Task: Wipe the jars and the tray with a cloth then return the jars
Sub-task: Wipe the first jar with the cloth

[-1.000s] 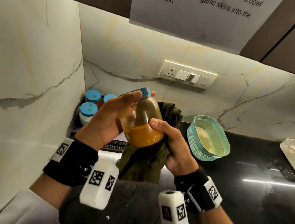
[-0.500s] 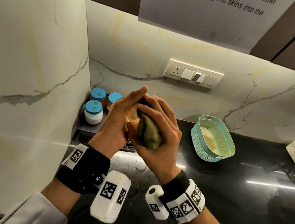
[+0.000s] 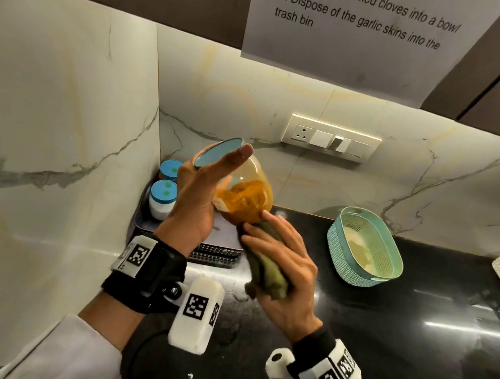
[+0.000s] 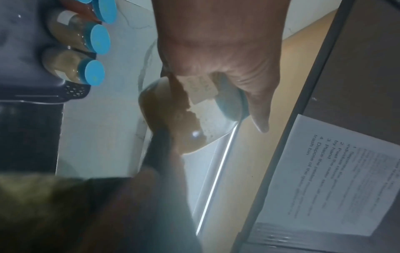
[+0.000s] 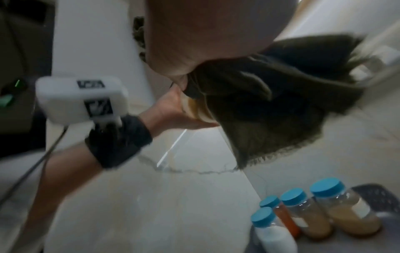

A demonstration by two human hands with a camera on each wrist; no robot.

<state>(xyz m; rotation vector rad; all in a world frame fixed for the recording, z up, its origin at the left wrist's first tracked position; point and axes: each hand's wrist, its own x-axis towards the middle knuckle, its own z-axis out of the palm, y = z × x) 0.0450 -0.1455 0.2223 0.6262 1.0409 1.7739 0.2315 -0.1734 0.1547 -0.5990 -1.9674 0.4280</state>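
The jar (image 3: 243,193), tilted and clasped in the left hand (image 3: 200,202), is best rotated steadily while its base, just above the right hand (image 3: 280,265), is rubbed with the bunched cloth (image 3: 266,273) gripped there.

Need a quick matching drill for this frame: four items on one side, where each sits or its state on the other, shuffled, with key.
Items
1. orange-powder jar
2. green cloth
3. teal basket
4. white-powder jar

States
A. standing in the dark tray
B. on the black counter
C. tilted in the left hand
D. bunched in the right hand

Pairs: 1-C, 2-D, 3-B, 4-A
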